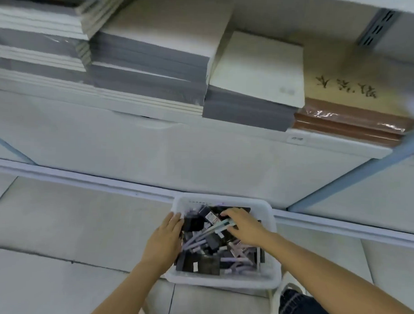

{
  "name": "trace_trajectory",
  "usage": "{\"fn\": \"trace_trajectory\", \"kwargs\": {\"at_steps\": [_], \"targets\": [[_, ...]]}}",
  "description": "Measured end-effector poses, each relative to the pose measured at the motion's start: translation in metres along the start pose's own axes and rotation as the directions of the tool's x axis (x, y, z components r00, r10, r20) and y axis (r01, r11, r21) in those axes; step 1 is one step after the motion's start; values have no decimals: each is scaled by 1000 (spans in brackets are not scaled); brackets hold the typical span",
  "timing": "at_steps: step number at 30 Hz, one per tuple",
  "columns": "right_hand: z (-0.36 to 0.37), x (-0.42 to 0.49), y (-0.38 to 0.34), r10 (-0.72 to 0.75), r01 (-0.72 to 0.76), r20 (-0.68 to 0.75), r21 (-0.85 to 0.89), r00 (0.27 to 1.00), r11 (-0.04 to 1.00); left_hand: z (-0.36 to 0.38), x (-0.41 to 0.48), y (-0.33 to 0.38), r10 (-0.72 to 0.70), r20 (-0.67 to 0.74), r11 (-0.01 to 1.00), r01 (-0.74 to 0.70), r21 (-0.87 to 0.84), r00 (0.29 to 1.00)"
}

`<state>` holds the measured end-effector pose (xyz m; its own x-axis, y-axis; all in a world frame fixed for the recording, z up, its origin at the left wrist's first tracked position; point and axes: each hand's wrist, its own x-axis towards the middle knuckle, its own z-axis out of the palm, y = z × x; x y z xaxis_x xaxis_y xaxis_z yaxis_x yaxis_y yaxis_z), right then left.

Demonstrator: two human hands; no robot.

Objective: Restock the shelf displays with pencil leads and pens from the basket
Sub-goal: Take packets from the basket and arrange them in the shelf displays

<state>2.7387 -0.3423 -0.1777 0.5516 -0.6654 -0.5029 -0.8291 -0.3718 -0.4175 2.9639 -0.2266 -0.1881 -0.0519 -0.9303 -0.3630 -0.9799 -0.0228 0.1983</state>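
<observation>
Picking stock out of the basket [222,281] looks to be the step in hand: it sits on the floor below the shelf [295,141]. The right hand [245,228] reaches into it, thumb and fingers curled round a few pale pens [218,226]. The left hand [165,237] lies flat with straight fingers at the basket's left side, holding nothing, seemingly steadying it. The next move likely calls for lifting the pens clear of the tangle without dragging others along, then finding their display. That display is not in view; the shelf above carries only stacked pads [148,60]. Motion blur softens everything, so the dark flat packs [197,264] may be pencil leads, but their labels cannot be read, and the number of pens gripped is unclear.
</observation>
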Motion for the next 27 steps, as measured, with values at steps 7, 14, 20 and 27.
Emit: {"fn": "trace_trajectory", "kwargs": {"at_steps": [7,14,20,27], "targets": [[42,26,24,-21,-16,-137,-265,990,964,8,-1,-1,-11,-69,999,8,-46,998],[39,23,37,-108,52,-141,-354,984,934,4,0,1,-4,-88,990,-8,-143,996],[-8,14,31,-141,134,-17,-200,990,971,-11,6,8,-20,-244,972,-38,-231,970],[-29,9,-15,-325,328,115,-10,939,945,-31,20,45,181,-15,879,-169,-446,983]]}}
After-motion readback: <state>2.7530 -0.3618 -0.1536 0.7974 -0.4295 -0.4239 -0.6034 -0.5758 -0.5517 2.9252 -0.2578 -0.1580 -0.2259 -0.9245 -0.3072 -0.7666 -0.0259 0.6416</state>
